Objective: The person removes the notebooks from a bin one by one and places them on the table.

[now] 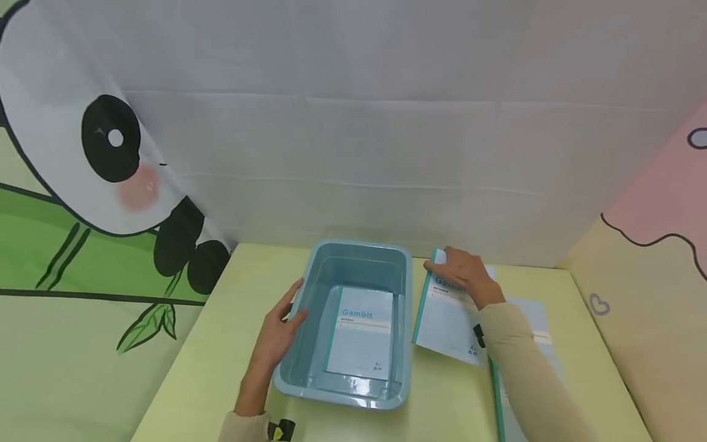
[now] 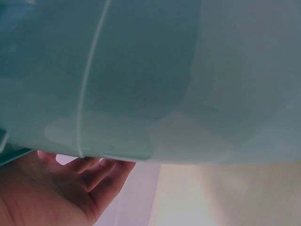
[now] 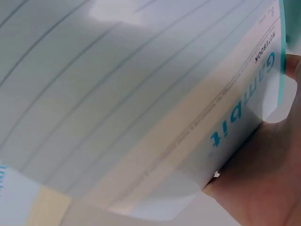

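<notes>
A blue plastic basin (image 1: 342, 400) stands on the table, and one Gambit notebook (image 1: 359, 344) lies flat inside it, cover up. At the basin's left side, my left hand (image 1: 275, 334) holds the rim, its thumb over the edge and its fingers along the outer wall. Just right of the basin, my right hand (image 1: 466, 273) grips a second Gambit notebook (image 1: 447, 325) by its top edge. That notebook is tilted, and its ruled cover and teal spine fill much of the right wrist view. Its upper right part is hidden by the hand.
More notebooks (image 1: 530, 313) lie to the right, partly covered by the right forearm. The yellow table (image 1: 193, 368) meets a white cloth backdrop (image 1: 359, 141) behind the basin. Printed cartoon panels flank both sides.
</notes>
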{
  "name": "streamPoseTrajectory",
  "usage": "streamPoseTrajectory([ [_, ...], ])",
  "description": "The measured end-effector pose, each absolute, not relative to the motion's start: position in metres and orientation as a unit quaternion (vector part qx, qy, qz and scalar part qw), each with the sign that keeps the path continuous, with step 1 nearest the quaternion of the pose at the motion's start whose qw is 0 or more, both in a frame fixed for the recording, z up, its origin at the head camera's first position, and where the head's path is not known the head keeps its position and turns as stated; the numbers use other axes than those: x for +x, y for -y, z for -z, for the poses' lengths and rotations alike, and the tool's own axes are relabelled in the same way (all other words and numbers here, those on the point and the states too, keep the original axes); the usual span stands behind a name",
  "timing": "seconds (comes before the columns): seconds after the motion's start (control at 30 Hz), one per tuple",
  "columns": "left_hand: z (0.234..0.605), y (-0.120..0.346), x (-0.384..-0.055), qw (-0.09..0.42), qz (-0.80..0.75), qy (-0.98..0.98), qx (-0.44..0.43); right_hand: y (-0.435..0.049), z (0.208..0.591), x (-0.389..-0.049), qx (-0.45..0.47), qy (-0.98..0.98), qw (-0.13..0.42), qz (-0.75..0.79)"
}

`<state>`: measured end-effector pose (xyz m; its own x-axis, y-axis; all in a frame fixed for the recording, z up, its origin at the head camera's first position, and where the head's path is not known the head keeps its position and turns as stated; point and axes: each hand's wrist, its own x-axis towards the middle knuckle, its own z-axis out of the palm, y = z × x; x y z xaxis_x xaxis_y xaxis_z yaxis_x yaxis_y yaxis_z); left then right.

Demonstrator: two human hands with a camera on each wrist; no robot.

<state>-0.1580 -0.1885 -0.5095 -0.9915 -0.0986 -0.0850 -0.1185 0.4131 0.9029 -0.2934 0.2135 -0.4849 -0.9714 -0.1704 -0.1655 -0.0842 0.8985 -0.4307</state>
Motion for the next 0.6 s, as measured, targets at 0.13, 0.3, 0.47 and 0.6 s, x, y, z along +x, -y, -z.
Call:
streamPoseTrajectory([
  [0.13,0.510,0.189,-0.159,0.006,-0.536,-0.842,-0.063,-0.206,0.513,-0.298,-0.075,-0.976,0.088,0.184],
  [0.3,0.511,0.189,-0.159,0.006,-0.543,-0.838,-0.059,-0.202,0.537,-0.297,-0.083,-0.980,0.082,0.161],
  [0.47,0.511,0.187,-0.158,0.006,-0.543,-0.837,-0.065,-0.204,0.551,-0.295,-0.079,-0.982,0.071,0.158],
  [0.6,0.510,0.187,-0.157,0.001,-0.539,-0.840,-0.068,-0.204,0.552,-0.297,-0.073,-0.980,0.038,0.179],
])
